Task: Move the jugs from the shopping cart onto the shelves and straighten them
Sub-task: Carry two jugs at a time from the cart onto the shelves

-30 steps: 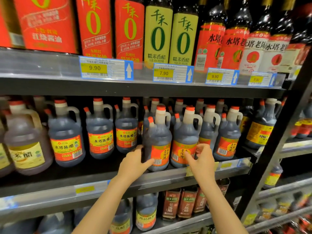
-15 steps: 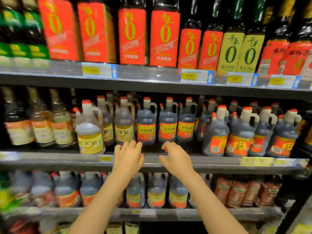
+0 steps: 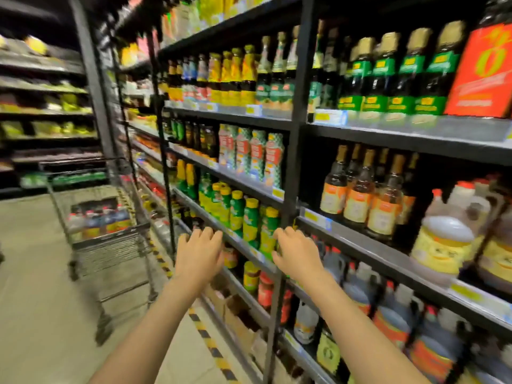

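Green bottles point(image 3: 399, 79) with gold tops stand in a row high up on the right. A big red box point(image 3: 483, 73) stands just beside them. Lower down are brown glass bottles point(image 3: 360, 195) with orange labels. Small green and yellow bottles point(image 3: 249, 220) stand in the middle. Yellow and black striped tape point(image 3: 213, 353) runs along the pale floor point(image 3: 36, 314).

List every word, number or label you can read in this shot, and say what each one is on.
"0": large yellow-green numeral on the red label of the big bottle, top shelf, far right.
Characters above that numeral: cut off and blurred, unreadable.
Yellow price tags on the shelf edges: too blurred to read.
Bottle labels on the shelves and jug labels in the shopping cart: motion-blurred, unreadable.
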### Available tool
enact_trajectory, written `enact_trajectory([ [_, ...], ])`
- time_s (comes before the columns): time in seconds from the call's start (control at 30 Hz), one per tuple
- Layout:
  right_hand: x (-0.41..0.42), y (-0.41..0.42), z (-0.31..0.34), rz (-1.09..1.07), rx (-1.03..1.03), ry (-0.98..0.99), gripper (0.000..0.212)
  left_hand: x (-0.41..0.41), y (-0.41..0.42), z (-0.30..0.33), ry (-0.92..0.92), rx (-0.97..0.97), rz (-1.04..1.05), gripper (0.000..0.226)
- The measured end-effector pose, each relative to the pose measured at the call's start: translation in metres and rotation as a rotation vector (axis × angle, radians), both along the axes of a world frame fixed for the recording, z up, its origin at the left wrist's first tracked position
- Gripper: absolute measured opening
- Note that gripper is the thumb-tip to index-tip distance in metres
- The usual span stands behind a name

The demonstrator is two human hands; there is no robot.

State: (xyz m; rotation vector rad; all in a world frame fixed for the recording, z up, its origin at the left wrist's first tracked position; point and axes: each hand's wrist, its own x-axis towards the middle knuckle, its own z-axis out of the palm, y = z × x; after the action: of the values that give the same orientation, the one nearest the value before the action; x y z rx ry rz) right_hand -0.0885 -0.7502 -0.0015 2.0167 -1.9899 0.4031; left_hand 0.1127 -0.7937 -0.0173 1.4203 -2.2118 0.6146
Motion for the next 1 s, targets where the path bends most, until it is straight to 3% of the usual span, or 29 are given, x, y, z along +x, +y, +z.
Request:
enact_trajectory([
  [0.23,0.166,-0.1,-0.014,0.358,0.074,0.08,0.046,0.173,-0.025,-0.022,-0.008,0.1,0.454,0.041],
  [0.4,0.236,-0.175,-0.03,0.526,0.109,0.073,0.04,0.225,-0.063,-0.032,0.046,0.176,0.668,0.034],
  [0.5,0.258,-0.233,-0.036,0.563,0.143,0.052,0.04,0.242,-0.112,-0.036,0.096,0.207,0.675,0.032],
  [0.6,0.27,-0.299,-0.039,0.556,0.175,0.016,0.042,0.255,-0.182,-0.035,0.032,0.245,0.648,0.033],
  [0.77,0.287,-0.403,-0.046,0.539,0.182,-0.031,0.029,0.274,-0.285,-0.038,0.036,0.264,0.647,0.036],
  [1.0,0.343,-0.51,-0.072,0.571,0.24,-0.052,0.034,0.331,-0.38,-0.066,0.088,0.34,0.672,0.035],
])
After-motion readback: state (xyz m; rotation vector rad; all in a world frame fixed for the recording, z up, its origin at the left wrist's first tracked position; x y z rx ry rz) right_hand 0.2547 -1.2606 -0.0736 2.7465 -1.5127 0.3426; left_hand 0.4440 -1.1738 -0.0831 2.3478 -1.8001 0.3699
